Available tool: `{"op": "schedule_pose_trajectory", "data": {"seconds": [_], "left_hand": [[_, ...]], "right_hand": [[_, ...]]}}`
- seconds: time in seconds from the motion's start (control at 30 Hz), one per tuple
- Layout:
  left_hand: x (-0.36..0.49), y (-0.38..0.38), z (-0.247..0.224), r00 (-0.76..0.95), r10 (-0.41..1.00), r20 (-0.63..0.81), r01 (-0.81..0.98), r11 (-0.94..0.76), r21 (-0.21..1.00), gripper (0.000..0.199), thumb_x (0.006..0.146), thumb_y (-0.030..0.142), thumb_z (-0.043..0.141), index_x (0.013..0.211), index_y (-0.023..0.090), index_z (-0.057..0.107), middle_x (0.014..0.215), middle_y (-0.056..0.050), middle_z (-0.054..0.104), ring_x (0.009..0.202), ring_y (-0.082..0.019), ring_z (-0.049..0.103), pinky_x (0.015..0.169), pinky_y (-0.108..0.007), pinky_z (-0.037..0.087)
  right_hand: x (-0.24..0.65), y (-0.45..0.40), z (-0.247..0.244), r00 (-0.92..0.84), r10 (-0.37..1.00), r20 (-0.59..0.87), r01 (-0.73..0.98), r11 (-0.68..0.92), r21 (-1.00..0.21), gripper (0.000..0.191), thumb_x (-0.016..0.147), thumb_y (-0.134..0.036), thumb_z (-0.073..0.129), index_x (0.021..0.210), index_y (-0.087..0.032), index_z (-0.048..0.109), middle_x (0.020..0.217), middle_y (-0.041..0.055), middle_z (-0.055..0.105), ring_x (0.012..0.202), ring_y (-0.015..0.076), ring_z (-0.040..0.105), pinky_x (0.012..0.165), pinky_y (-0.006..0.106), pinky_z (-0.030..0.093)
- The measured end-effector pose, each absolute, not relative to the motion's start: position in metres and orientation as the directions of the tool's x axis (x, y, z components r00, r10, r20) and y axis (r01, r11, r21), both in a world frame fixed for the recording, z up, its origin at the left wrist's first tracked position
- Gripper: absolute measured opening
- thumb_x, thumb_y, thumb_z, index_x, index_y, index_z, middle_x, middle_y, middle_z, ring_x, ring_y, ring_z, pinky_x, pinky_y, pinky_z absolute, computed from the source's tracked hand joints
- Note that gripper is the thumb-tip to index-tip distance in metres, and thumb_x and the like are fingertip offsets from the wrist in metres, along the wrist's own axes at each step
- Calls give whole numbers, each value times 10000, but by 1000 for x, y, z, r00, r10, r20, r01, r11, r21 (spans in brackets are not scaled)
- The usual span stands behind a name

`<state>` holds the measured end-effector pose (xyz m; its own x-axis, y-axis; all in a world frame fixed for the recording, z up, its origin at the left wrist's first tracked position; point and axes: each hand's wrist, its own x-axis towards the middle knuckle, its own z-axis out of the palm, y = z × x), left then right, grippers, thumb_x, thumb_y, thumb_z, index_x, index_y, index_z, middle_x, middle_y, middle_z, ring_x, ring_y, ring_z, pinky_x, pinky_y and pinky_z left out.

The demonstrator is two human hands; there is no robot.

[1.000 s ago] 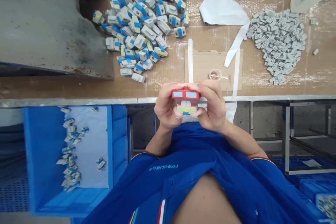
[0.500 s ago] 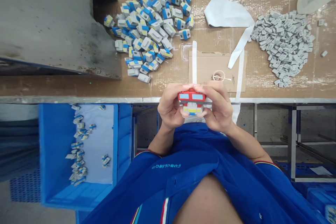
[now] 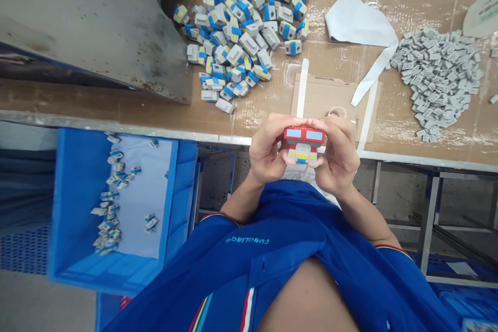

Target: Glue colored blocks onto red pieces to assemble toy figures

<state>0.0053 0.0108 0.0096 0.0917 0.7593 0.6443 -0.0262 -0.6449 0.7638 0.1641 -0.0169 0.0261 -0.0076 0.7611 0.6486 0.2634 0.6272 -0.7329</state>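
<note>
Holding: left hand (image 3: 266,148) and right hand (image 3: 338,153) together, both clamped on one red-topped connector (image 3: 303,144), at the worktop's (image 3: 116,105) near edge
Bin: one blue bin (image 3: 78,218) off the near left edge, roughly two dozen loose connectors (image 3: 111,192) on a white sheet (image 3: 150,181)
Piles: two on the worktop, blue-banded connectors (image 3: 237,41) by the far edge, grey pieces (image 3: 436,83) toward the right edge
Between: one cardboard sheet (image 3: 330,96)

Blue-banded grey plastic blocks (image 3: 237,36) heaped on a brown workbench (image 3: 78,96) beside small grey pieces (image 3: 436,83) and white paper (image 3: 358,21), more in a blue bin (image 3: 66,218) below
</note>
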Motion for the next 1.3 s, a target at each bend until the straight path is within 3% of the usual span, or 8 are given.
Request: {"op": "schedule_pose_trajectory", "data": {"seconds": [0.17,0.4,0.53,0.73,0.87,0.97,1.07,1.3], "left_hand": [[6,13,8,79,758,647,-53,-645,762,524,1069,647,618,1445,293,708,1174,-97,790,1013,-230,762,782,-384,669],[7,19,14,60,749,660,-34,-659,751,505,1073,643,620,1412,283,723,1128,-87,785,947,-214,760,734,-357,650],[11,38,32,38,682,730,-1,-731,683,503,1081,638,603,1394,265,727,1109,-92,799,969,-230,766,772,-378,666],[31,88,67,38,594,803,11,-804,594,493,1109,643,535,1417,297,704,1169,-86,740,1052,-243,769,789,-379,685],[49,117,80,92,608,788,65,-794,605,594,1103,760,437,1426,306,642,1244,-91,680,1175,-292,756,833,-407,678],[62,129,77,99,617,780,110,-786,608,582,1107,743,437,1430,296,625,1232,-100,679,1137,-279,743,817,-415,683],[72,135,63,80,593,801,100,-804,585,538,1124,685,463,1434,276,625,1199,-91,691,1017,-216,730,770,-342,668],[77,141,33,141,627,766,38,-776,629,520,1123,625,534,1489,266,619,1234,-86,713,1018,-182,730,740,-260,624]], "right_hand": [[164,-16,26,-15,778,629,317,600,-734,529,1097,-631,535,1572,-408,594,1263,66,690,1093,297,678,1040,583,596],[165,-7,35,-22,727,686,311,657,-687,539,1121,-531,577,1640,-386,566,1277,65,727,1081,284,687,1009,526,565],[173,9,57,-79,673,735,336,712,-616,536,1122,-502,585,1637,-353,571,1246,74,721,1080,283,705,933,481,598],[189,52,93,-72,671,738,319,717,-620,492,1123,-554,564,1592,-405,584,1285,91,651,1135,311,680,1035,542,592],[205,88,98,-38,611,791,304,761,-573,499,1104,-594,600,1544,-360,630,1241,77,668,1032,263,650,884,475,604],[221,108,91,-49,619,784,274,763,-585,522,1095,-629,605,1529,-340,647,1211,68,668,1000,241,634,846,451,602],[235,119,79,-74,651,755,259,744,-616,520,1090,-645,605,1533,-376,652,1185,58,693,976,237,626,833,448,604],[250,119,54,-100,733,673,230,675,-701,483,1093,-584,632,1538,-397,648,1227,60,729,977,239,642,812,430,605]]}}
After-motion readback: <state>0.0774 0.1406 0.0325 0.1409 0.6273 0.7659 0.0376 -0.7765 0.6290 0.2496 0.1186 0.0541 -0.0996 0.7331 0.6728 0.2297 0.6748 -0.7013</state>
